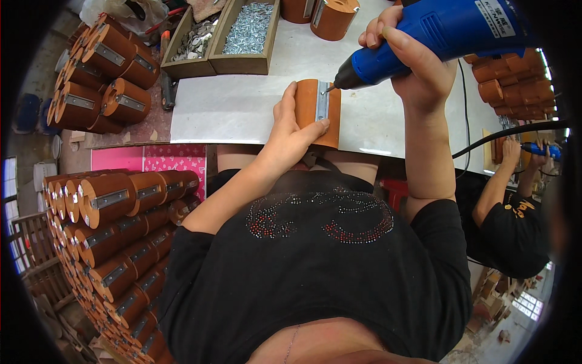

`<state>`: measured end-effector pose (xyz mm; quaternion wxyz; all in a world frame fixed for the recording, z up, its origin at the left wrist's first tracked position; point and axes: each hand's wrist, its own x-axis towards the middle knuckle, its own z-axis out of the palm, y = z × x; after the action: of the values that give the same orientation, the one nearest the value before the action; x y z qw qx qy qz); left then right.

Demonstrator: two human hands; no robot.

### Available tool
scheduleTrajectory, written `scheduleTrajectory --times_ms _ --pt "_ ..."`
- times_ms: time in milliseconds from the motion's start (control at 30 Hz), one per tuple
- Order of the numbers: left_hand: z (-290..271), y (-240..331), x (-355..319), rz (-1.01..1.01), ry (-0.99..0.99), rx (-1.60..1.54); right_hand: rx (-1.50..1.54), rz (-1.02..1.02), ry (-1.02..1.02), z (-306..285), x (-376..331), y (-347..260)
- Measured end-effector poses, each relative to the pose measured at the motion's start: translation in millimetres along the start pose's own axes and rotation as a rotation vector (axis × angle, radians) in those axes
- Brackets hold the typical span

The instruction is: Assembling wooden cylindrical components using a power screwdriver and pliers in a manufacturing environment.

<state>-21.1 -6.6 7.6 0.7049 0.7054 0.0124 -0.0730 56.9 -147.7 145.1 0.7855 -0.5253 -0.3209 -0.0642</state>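
1. Left hand [290, 126] is gripping a brown cylinder [307, 100], which lies right at the near edge of the worktop [230, 115].
2. Right hand [421, 64] is clamped on a blue power screwdriver [436, 39], bit right at the metal strip [322, 103].
3. Screw tray [239, 65] sits back from that edge.

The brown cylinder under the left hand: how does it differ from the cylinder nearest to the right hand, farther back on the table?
The held cylinder lies on its side; the back cylinder stands on end. The left hand grips the held cylinder; no hand touches the back cylinder. A blue power tool has its tip at the held cylinder's metal strip, not at the back cylinder. Both are orange-brown with a metal strip.
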Motion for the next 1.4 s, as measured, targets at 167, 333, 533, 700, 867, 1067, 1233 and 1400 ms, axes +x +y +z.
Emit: scheduleTrajectory --times_ms 167,333,533,700,867,1067,1233,1400 --pt "0.2 1.2 0.4 -0.014 -0.008 -0.006 0.019 0.013 -0.011 -0.4 1.1 0.0" --pt "-0.3 1.8 -0.5 -0.024 -0.001 -0.011 0.002 0.018 -0.021 1.0 2.1 1.2" --pt "-0.3 -1.2 0.2 0.004 -0.003 -0.023 0.004 0.046 -0.04 2.2 5.1 1.9" --pt "0.0 -1.2 0.0 -0.011 -0.003 -0.012 -0.06 0.09 -0.056 5.8 9.4 0.5" --pt "0.4 0.0 -0.8 -0.038 -0.007 -0.026 -0.124 0.123 -0.036 6.3 9.4 3.7" --pt "-0.2 -0.8 -0.8 -0.028 -0.003 -0.026 -0.042 0.076 -0.094 3.8 11.2 8.2" --pt "0.4 2.0 -1.5 -0.043 -0.011 -0.043 -0.058 0.084 -0.084 7.0 10.8 8.8" --pt "0.1 -1.2 -0.6 -0.04 -0.014 -0.056 -0.117 0.139 -0.038 8.7 10.7 6.3"
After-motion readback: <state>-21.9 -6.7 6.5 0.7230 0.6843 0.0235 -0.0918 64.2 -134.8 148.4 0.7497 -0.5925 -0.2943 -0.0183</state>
